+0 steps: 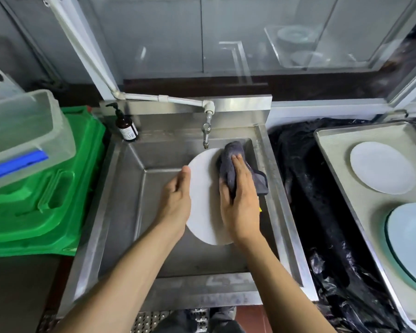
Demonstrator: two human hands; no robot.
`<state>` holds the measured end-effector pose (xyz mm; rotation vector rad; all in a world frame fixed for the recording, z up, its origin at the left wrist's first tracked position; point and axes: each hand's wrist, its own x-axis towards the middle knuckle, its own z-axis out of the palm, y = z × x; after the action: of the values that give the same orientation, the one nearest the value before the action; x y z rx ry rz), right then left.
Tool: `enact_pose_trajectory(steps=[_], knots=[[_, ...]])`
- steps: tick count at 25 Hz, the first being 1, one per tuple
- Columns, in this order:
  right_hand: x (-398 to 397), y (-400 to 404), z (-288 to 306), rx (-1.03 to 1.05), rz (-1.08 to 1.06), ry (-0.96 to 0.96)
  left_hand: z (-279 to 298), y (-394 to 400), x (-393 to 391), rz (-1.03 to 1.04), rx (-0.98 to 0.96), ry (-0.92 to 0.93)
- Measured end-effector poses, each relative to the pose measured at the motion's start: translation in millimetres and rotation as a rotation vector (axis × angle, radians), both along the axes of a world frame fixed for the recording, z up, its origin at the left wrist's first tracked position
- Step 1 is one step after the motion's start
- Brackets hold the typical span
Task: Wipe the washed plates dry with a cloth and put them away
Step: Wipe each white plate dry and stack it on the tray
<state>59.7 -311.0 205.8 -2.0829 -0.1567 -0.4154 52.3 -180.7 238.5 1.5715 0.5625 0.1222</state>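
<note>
A white round plate [203, 188] is held over the steel sink [130, 188]. My left hand [175, 200] holds its left rim, thumb along the edge. My right hand [240, 200] presses a dark grey cloth [231, 164] flat against the plate's right half, fingers stretched over the cloth. The cloth hangs off the plate's right side. On the right, a metal tray [334, 150] carries a white plate [382, 168] and a pale blue plate [411, 239] nearer to me.
A tap [206, 131] hangs just behind the plate. A brown pump bottle [126, 127] stands at the sink's back left corner. A green bin lid [46, 188] with a clear plastic tub [22, 133] lies to the left. Black plastic sheeting [310, 188] lies between sink and tray.
</note>
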Motion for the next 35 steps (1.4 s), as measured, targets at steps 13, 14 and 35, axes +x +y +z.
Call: enact_pose_trajectory(steps=[13,14,35], knots=[[3,65,24,0.134,0.054,-0.033,11,53,2,-0.056,0.069,-0.098],[-5,76,23,0.121,0.141,-0.068,12,54,4,-0.054,0.072,-0.088],[-11,90,26,0.214,0.250,-0.055,26,63,20,0.011,0.003,-0.085]])
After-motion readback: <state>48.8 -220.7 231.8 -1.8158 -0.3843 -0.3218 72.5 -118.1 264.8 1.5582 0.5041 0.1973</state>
